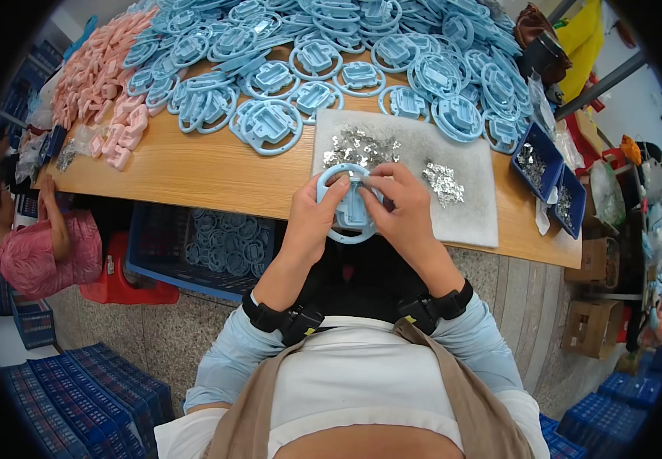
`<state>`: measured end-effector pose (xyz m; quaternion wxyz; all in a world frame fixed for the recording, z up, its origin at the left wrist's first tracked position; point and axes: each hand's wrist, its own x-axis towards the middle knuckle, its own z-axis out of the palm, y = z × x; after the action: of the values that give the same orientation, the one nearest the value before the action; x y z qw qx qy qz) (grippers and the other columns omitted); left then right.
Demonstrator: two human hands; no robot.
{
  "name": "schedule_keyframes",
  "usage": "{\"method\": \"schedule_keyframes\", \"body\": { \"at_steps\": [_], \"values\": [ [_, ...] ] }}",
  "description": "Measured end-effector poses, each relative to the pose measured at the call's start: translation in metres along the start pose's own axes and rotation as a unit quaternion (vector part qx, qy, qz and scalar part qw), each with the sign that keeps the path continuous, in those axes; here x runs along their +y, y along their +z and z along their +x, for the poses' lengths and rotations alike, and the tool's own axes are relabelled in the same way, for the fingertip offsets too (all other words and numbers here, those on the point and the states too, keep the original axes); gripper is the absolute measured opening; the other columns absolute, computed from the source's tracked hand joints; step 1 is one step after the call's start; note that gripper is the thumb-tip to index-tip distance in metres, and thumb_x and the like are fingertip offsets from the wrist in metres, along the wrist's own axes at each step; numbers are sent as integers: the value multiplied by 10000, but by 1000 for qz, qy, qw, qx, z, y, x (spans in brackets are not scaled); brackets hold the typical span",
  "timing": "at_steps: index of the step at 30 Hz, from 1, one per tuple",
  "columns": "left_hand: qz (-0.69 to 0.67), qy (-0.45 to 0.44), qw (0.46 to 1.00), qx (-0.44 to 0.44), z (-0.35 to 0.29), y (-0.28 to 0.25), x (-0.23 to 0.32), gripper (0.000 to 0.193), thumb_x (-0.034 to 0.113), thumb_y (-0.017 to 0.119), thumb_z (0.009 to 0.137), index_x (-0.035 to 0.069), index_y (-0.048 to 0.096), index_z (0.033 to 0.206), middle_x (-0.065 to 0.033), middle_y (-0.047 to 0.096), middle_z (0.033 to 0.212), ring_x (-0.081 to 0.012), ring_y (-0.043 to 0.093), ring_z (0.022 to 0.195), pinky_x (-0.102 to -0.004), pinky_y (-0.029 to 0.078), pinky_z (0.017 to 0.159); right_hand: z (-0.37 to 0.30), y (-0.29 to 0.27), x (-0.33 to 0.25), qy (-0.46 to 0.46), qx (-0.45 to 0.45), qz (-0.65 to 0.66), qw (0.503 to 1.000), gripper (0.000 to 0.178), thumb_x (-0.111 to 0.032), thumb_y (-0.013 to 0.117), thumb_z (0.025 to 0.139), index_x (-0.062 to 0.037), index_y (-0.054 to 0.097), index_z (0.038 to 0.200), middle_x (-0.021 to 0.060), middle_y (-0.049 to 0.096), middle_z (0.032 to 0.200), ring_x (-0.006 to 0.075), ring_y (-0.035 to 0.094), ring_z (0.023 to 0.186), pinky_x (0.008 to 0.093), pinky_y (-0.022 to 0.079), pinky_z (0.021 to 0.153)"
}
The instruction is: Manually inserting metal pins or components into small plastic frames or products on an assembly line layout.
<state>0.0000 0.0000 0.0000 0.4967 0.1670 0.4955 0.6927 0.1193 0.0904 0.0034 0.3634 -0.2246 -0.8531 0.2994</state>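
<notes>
My left hand (308, 218) is closed on the left rim of a light blue plastic ring part (354, 217) with a boxy moulded middle, like a toy steering wheel shell. It is held above the front edge of the table. The fingers of my right hand (407, 208) are pinched over the upper right of its middle; what they hold, if anything, is hidden. Just beyond my hands, a pale felt-like mat (465, 227) bears a loose heap of small silvery metal pieces (361, 145) and a second heap of flat shiny metal pieces (444, 183).
Many like blue ring parts (316, 57) pile up across the back of the wooden table (193, 174). Pink plastic parts (105, 76) lie at the far left. Blue trays (539, 157) of metal pieces stand right. A blue crate (193, 279) sits below; another person (44, 245) sits left.
</notes>
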Motion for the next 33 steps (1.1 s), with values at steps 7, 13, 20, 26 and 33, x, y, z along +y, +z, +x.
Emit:
{"method": "schedule_keyframes", "body": {
  "at_steps": [7,13,20,26,33],
  "values": [
    [3,23,1000,14,0,-8,-5,231,140,565,870,0,543,1052,-28,584,915,-59,556,801,-209,467,674,-9,12,-11,-28,24,-73,997,210,-68,657,694,-74,621,901,108,564,993,265,611,653,322,489,532],
    [-11,15,1000,6,-3,-8,-1,226,143,569,870,-2,548,1042,-23,585,905,-59,550,794,-208,458,680,-5,9,-12,-45,25,-121,991,233,-120,662,703,-95,632,933,122,557,1094,266,626,679,324,493,532],
    [1,33,999,2,-4,-9,-1,229,135,569,868,-6,547,1047,-26,586,906,-58,544,808,-210,450,687,-3,5,-8,164,-35,101,981,254,-143,662,713,-40,662,945,121,622,911,158,579,598,252,445,524],
    [55,65,996,31,-9,-12,4,275,181,562,872,8,533,1083,-28,582,933,-70,547,824,-218,450,696,13,2,-20,209,-58,171,961,308,-136,660,704,-32,652,993,62,599,767,75,473,570,216,378,506],
    [-143,-75,987,-4,-30,-42,23,323,251,578,857,31,537,1090,-38,601,936,-101,581,831,-240,469,696,18,31,-38,120,-54,174,976,290,-111,655,700,-19,648,975,42,583,757,67,445,534,220,365,480]
  ]
}}
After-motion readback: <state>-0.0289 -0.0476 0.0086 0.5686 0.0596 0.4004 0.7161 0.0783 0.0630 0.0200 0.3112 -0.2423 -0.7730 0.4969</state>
